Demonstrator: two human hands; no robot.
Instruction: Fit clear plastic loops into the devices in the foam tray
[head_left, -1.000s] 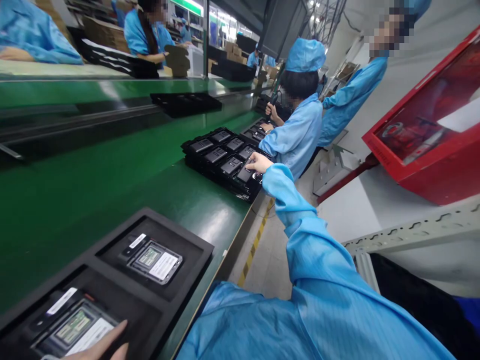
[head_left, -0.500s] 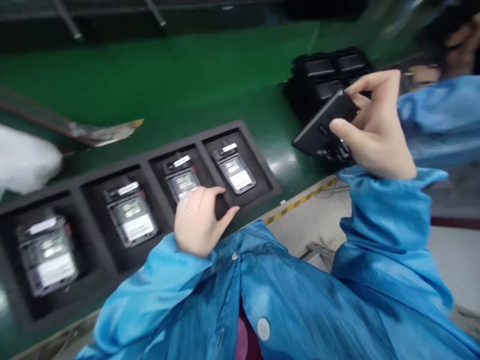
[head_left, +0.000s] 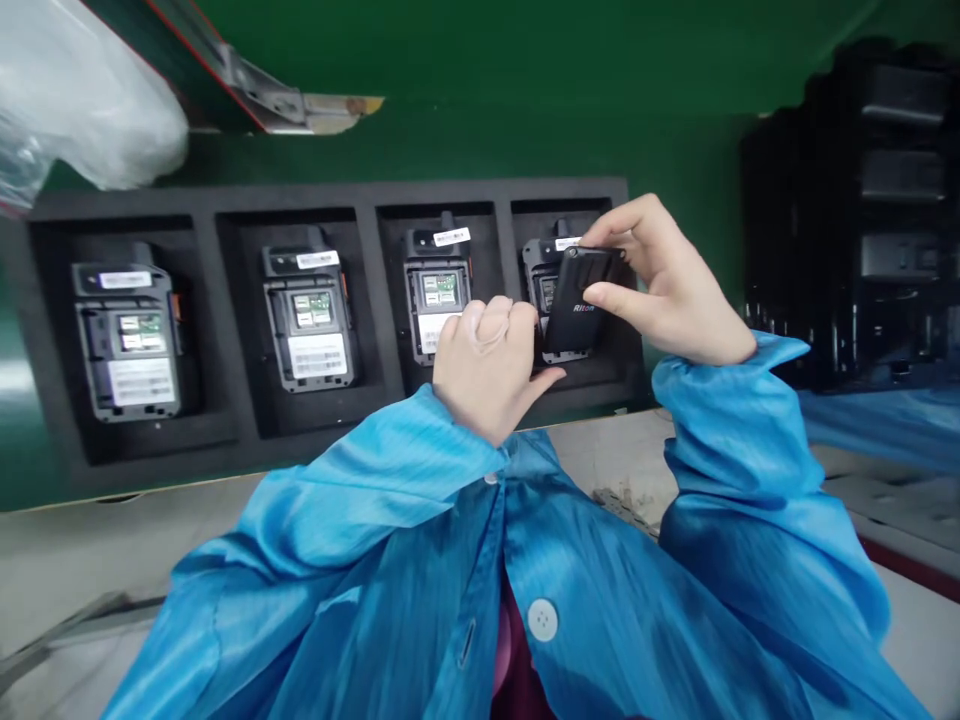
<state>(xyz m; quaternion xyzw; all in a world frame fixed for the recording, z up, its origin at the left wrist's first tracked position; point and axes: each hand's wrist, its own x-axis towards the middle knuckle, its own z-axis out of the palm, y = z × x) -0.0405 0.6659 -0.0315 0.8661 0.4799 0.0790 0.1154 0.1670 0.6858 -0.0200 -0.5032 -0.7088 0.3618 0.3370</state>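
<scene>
A dark foam tray (head_left: 367, 400) lies across the green bench, with a handheld radio face down in each compartment. Its rightmost radio (head_left: 534, 262) shows an open back and is partly covered by a black battery (head_left: 574, 325) marked with white lettering. My right hand (head_left: 660, 280) pinches this battery at its upper end between thumb and fingers, tilted over the radio. My left hand (head_left: 491, 365) rests over the divider beside it, fingers curled and thumb apart, holding nothing visible. It hides the lower corner of another radio (head_left: 439, 290).
Two more open-backed radios, one at far left (head_left: 127, 340) and one beside it (head_left: 309, 320), sit in the tray. Black stacked trays (head_left: 847, 230) stand at right, near a blue sleeve (head_left: 885, 425). A clear plastic bag (head_left: 97, 100) and metal bracket (head_left: 277, 95) are upper left.
My right hand has carried the battery left, from near the black stack to above the rightmost radio. My left hand has shifted toward that radio. The view has turned.
</scene>
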